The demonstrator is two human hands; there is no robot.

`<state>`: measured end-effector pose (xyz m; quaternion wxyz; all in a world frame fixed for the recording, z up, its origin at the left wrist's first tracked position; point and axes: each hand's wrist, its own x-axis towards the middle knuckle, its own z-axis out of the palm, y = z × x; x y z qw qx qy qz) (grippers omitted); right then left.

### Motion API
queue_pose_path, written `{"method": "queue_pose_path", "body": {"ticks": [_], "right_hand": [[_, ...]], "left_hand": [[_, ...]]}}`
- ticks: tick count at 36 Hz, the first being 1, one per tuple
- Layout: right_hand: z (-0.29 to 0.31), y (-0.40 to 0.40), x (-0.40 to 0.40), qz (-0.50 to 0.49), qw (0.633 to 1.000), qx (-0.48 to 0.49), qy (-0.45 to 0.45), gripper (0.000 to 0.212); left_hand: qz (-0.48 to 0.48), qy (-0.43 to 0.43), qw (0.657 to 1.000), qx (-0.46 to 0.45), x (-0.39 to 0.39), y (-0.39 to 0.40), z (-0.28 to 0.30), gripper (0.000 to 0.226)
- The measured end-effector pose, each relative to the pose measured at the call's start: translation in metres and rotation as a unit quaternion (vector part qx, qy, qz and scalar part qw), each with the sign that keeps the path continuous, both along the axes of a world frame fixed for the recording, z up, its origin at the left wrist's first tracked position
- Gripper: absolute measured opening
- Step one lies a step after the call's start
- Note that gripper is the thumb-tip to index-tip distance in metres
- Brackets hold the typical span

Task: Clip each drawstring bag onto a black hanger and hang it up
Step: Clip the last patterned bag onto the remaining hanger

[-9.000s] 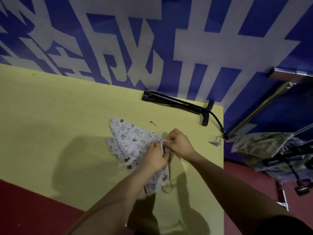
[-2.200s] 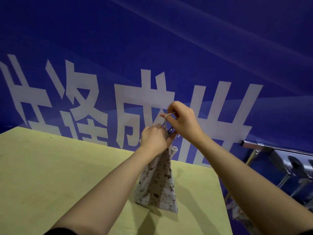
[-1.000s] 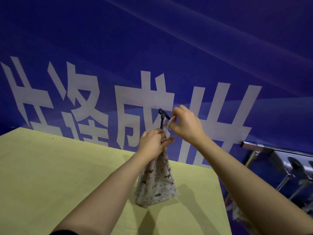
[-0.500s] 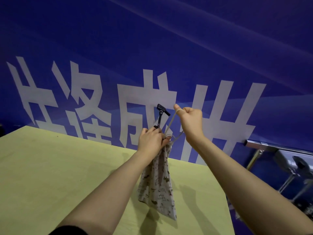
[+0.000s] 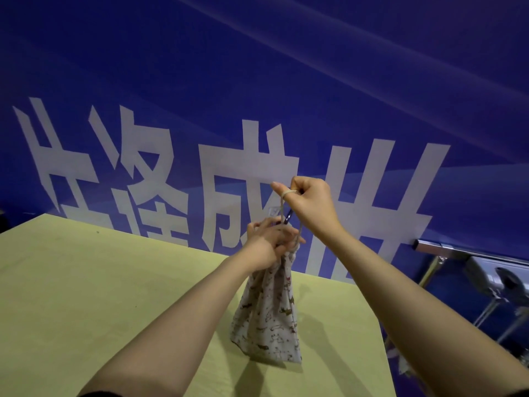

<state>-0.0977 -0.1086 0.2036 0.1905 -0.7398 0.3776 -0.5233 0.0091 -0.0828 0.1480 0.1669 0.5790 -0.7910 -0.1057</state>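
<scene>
While the left hand (image 5: 267, 242) grips its neck, the drawstring bag (image 5: 269, 316) hangs below.

The scene is dim, with a cool cast over the deep blue wall with large white characters (image 5: 257, 90). Pale diagonal streaks of reflected glare cross that wall's upper part. The flat yellow-green bench (image 5: 86, 282) below the wall is the brightest surface; soft-edged shadows of the forearms and of the patterned cloth drawstring bag (image 5: 269, 319) fall on it toward the camera. Wide-angle distortion slants the wall's characters. The left hand (image 5: 269, 242) is slightly motion-blurred, and the silver metal rack (image 5: 486, 270) right of the bench is soft.
</scene>
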Motion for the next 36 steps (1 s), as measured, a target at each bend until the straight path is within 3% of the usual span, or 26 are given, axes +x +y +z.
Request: {"method": "queue_pose_path", "body": {"ticks": [3, 7, 12, 22, 24, 28, 36], "right_hand": [[-0.002, 0.0, -0.002, -0.009, 1.0, -0.004, -0.002, 0.046], [-0.004, 0.001, -0.008, -0.014, 1.0, -0.026, 0.0, 0.045], [-0.012, 0.001, -0.016, -0.029, 0.99, -0.138, 0.02, 0.047], [-0.018, 0.003, -0.018, -0.05, 0.938, -0.307, 0.155, 0.039], [-0.016, 0.005, -0.017, -0.061, 0.955, -0.264, 0.119, 0.039], [-0.01, 0.007, -0.014, -0.081, 0.99, -0.107, -0.053, 0.054], [-0.013, 0.005, -0.011, -0.1, 0.959, 0.083, -0.25, 0.049]], "left_hand": [[-0.009, 0.018, 0.999, 0.03, -0.003, -0.003, -0.006, 0.032], [0.01, -0.047, 0.998, 0.048, -0.011, -0.013, -0.01, 0.037], [0.046, -0.114, 0.992, 0.002, -0.011, -0.02, -0.009, 0.04], [0.081, -0.073, 0.994, -0.002, -0.012, -0.025, -0.013, 0.039], [0.091, -0.07, 0.993, 0.014, -0.01, -0.027, -0.014, 0.039], [0.117, -0.061, 0.991, 0.014, -0.007, -0.028, -0.014, 0.04], [0.144, -0.029, 0.989, -0.029, 0.004, -0.017, -0.022, 0.033]]}}
